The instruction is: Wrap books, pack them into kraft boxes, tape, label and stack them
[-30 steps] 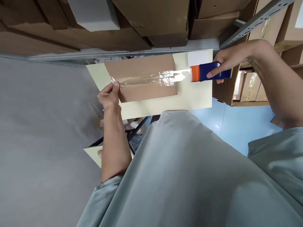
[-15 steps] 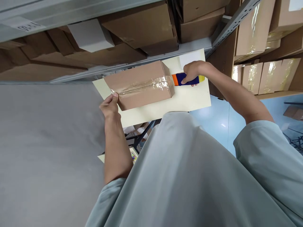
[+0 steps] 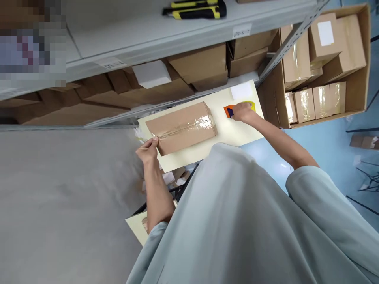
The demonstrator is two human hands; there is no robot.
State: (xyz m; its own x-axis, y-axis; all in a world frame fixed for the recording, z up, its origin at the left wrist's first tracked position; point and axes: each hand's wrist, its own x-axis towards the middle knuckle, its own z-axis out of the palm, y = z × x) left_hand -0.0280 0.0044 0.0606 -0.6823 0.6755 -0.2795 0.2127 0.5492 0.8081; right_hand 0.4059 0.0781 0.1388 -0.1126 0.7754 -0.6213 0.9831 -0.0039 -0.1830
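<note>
A long brown cardboard box [image 3: 177, 119] lies at a slant on a cream board [image 3: 233, 134]. Clear packing tape [image 3: 201, 124] runs along its top seam and shines at the right end. At the box's left end, my left hand [image 3: 148, 150] pinches the tape's end with thumb and fingers. My right hand [image 3: 243, 112] is closed around an orange, navy and yellow tape dispenser [image 3: 228, 112], just right of the box and apart from it. My palm and fingers hide most of the dispenser.
Above the board, a grey metal shelf [image 3: 133, 43] carries yellow-black utility knives [image 3: 195, 9]. Brown cartons [image 3: 198, 63] fill the level below. To the right, a large open carton [image 3: 367, 59] holds several taped boxes. A white paper [image 3: 241, 91] lies on the board.
My view has shifted, showing more of the upper shelf and its knives. My right hand and the dispenser have drawn away from the box's right end. My left hand stays at the left end.
</note>
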